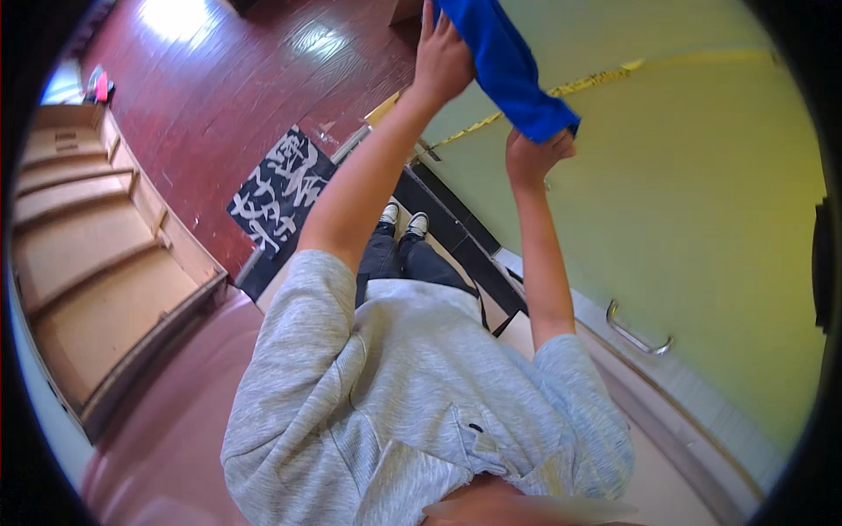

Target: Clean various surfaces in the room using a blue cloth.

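- The right hand [532, 159] is curled closed at the near end of a blue cloth [509, 66], with its fingers folded at the corner.
- The left hand [445, 63] is at the cloth's left edge, farther up, with some fingers extended upward; how firmly it grips cannot be told, as the cloth hides part of it.
- The cloth slants between the hands and runs out past the top of the view, so its far end is hidden.
- The step in hand looks like handling the cloth with both hands; I judge that the next move calls for a steady right grip and a left hand ready to guide the edge.
- Both arms reach away from the body: the left forearm slants up and to the right, the right forearm rises nearly straight, its wrist nearer the body.
- Behind the cloth is a green surface [693, 202] with a yellow patterned strip [596, 83].
- Outward lie a metal handle [638, 337] at the right, a black panel with white strokes [281, 188], and a wooden compartmented frame [88, 289] at the left.
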`<state>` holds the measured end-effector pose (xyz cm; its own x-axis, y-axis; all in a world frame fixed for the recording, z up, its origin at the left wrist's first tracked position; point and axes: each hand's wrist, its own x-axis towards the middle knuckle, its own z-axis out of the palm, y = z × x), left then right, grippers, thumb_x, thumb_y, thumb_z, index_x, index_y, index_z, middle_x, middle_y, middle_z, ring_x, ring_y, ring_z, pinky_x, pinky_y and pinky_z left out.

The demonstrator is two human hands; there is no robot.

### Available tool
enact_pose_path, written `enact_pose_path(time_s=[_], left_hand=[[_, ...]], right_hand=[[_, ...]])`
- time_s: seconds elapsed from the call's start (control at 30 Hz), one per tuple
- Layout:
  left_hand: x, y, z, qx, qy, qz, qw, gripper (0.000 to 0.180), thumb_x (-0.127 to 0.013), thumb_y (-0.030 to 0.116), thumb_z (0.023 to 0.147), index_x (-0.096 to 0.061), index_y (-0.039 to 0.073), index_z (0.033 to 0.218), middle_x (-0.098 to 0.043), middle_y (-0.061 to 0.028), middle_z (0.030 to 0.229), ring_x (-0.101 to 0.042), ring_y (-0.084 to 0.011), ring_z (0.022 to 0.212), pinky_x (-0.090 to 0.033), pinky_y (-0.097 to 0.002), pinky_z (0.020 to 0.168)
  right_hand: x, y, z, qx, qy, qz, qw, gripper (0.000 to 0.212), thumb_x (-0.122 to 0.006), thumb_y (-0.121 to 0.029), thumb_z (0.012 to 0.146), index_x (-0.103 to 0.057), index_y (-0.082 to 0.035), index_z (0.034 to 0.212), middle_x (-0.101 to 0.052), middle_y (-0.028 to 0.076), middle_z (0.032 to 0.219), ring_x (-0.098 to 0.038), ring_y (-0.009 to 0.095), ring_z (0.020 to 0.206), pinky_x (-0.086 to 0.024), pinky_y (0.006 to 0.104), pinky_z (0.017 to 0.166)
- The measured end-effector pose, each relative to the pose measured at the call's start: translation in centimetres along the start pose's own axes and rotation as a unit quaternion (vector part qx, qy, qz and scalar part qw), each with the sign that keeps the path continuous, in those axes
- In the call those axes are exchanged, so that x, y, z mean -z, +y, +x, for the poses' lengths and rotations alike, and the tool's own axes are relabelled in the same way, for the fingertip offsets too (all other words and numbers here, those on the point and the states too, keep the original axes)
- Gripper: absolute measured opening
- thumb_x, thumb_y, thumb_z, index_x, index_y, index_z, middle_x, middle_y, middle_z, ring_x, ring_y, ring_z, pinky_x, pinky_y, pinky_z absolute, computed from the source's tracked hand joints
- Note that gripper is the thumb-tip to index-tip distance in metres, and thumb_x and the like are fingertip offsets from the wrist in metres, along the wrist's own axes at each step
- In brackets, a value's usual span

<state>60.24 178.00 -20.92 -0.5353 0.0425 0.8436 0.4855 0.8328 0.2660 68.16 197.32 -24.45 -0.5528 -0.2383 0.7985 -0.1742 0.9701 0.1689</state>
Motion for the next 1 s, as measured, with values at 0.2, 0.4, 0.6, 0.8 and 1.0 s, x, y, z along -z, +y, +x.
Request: enact_pose_path(time_s=[0.2, 0.4, 0.6, 0.8, 1.0], left_hand=[[-5.9, -0.3, -16.2, 0.29, -0.089, 0.066, 0.951, 0.049, -0.054, 0.026, 0.082, -0.05, 0.001, 0.124, -0.042, -0.0214, 0.128, -0.035, -0.0385, 0.119, -0.025, -0.0573, 0.101], [-13.4, -0.7, -29.7, 0.622, -0.078, -0.279, 0.727, 0.051, -0.048, 0.026, 0.089, -0.039, 0.005, 0.135, -0.032, -0.018, 0.139, -0.032, -0.0358, 0.127, -0.027, -0.0469, 0.104], [-23.6, -4.1, -41.6, 0.769, 0.094, -0.426, 0.468, 0.051, -0.047, 0.022, 0.092, -0.033, 0.006, 0.138, -0.037, -0.0113, 0.138, -0.038, -0.0262, 0.125, -0.032, -0.0372, 0.104], [-30.0, -6.9, -52.8, 0.732, -0.036, -0.382, 0.564, 0.057, -0.058, 0.02, 0.087, -0.034, 0.008, 0.137, -0.049, -0.0094, 0.13, -0.049, -0.0223, 0.115, -0.041, -0.0383, 0.096], [-35.8, -10.0, -62.4, 0.763, -0.063, -0.329, 0.553, 0.044, -0.056, 0.006, 0.085, -0.048, 0.007, 0.128, -0.058, -0.011, 0.119, -0.057, -0.026, 0.106, -0.047, -0.0372, 0.088]], right_hand=[[-5.3, -4.0, -12.7, 0.051, -0.177, 0.077, 0.98, 0.031, -0.06, -0.014, 0.075, -0.058, 0.001, 0.103, -0.053, 0.016, 0.097, -0.05, 0.034, 0.095, -0.039, 0.0464, 0.079], [-11.7, -4.9, -24.7, 0.036, -0.463, 0.165, 0.87, 0.032, -0.06, -0.011, 0.074, -0.057, 0.003, 0.102, -0.053, 0.02, 0.103, -0.048, 0.039, 0.101, -0.04, 0.0457, 0.087], [-20.3, -8.0, -37.5, -0.092, -0.393, 0.341, 0.849, 0.028, -0.056, -0.003, 0.075, -0.054, 0.004, 0.102, -0.049, 0.025, 0.105, -0.045, 0.043, 0.103, -0.037, 0.0487, 0.092], [-27.1, -9.3, -47.8, -0.283, -0.295, 0.326, 0.853, 0.035, -0.057, -0.003, 0.081, -0.045, 0.005, 0.113, -0.044, 0.019, 0.113, -0.043, 0.035, 0.111, -0.035, 0.0424, 0.097], [-33.3, -12.4, -51.6, -0.843, -0.069, 0.47, 0.252, 0.027, -0.053, -0.008, 0.087, -0.046, 0.004, 0.111, -0.044, 0.019, 0.115, -0.048, 0.034, 0.108, -0.042, 0.0489, 0.097]])
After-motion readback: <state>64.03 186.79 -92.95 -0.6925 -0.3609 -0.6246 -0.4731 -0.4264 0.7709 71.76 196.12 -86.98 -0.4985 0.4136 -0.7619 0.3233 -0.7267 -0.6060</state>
